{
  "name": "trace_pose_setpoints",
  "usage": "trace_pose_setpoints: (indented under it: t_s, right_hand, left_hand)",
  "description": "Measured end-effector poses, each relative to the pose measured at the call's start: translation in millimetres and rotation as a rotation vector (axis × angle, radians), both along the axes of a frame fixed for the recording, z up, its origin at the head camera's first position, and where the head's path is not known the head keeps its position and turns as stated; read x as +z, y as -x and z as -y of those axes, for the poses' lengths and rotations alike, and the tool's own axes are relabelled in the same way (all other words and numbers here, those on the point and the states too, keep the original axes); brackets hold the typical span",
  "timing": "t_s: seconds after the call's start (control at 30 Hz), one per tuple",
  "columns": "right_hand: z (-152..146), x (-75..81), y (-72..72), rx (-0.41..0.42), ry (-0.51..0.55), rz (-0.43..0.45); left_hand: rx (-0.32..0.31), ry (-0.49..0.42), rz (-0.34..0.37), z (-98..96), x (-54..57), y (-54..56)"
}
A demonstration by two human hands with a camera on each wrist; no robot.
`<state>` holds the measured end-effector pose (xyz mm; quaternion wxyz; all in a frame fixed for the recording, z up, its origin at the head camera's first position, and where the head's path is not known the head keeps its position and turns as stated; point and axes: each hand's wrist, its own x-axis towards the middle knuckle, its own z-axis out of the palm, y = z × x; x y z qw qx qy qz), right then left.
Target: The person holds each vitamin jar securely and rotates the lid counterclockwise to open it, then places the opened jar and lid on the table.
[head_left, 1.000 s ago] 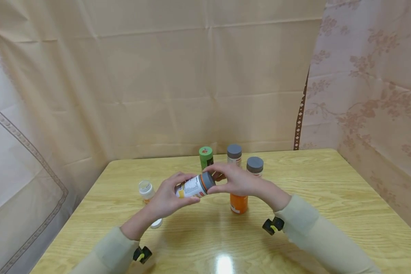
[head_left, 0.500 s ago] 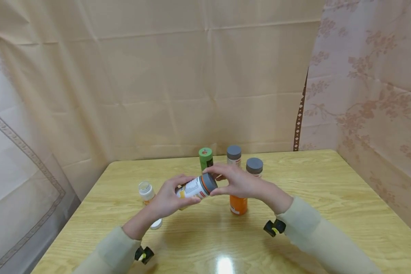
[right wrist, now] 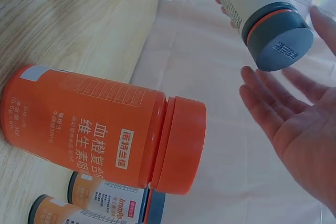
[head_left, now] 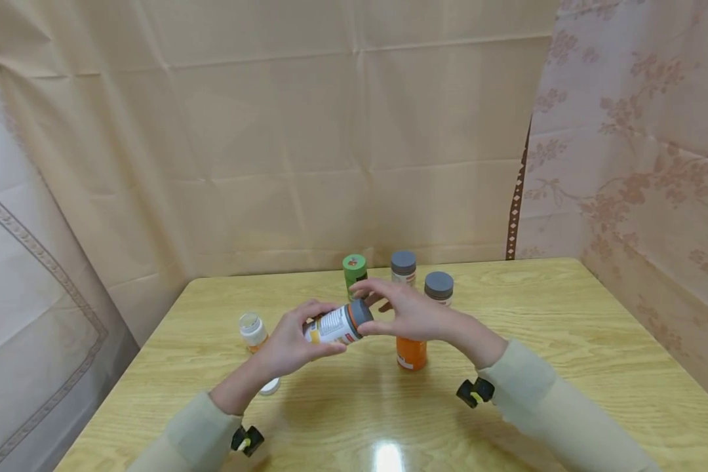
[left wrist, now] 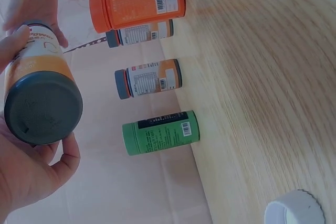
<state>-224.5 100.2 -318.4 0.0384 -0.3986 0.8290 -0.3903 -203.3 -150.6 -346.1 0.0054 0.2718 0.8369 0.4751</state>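
Note:
My left hand [head_left: 289,341] grips a white and orange supplement bottle [head_left: 330,326] around its body and holds it tilted above the table. Its dark grey cap [right wrist: 283,45], with an orange ring below, points toward my right hand [head_left: 413,313]. In the right wrist view, the right fingers [right wrist: 262,95] are spread around the cap with a gap showing between. From the left wrist, the dark base of the bottle faces the camera. An orange bottle [right wrist: 89,124] stands below my right hand, partly hidden by it in the head view.
Behind the hands stand a green canister [head_left: 354,264] and two grey-capped bottles, one farther back [head_left: 404,262] and one to the right [head_left: 439,286]. At left is a small white bottle [head_left: 252,330], seemingly uncapped, with a white lid [head_left: 269,385] nearby. A curtain [head_left: 271,164] borders the table.
My right fingers have lifted away from the cap and spread a little. The left hand keeps its hold on the bottle, nearly still.

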Motion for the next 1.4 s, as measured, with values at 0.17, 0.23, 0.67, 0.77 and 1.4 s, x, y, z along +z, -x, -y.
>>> trace_pose_setpoints:
  t_s: [0.17, 0.23, 0.67, 0.77, 1.4]
  right_hand:
    - [1.4, 0.1, 0.4, -0.061, -0.065, 0.051]
    - [1.9, 0.1, 0.7, -0.08, -0.096, 0.054]
    - [2.6, 4.0, 0.3, -0.06, -0.112, 0.054]
    - [2.0, 5.3, -1.2, -0.048, -0.099, 0.032]
    - [4.2, 7.6, -3.9, -0.067, -0.1, -0.077]
  left_hand:
    - [0.005, 0.003, 0.003, 0.4, -0.3, -0.4]
    - [0.002, 0.002, 0.001, 0.5, -0.5, 0.2]
    - [-0.012, -0.019, 0.014, 2.0, 1.9, 1.2]
    - [-0.012, -0.023, 0.019, 2.0, 2.5, 0.7]
    - [0.001, -0.023, 0.008, 6.5, -0.7, 2.9]
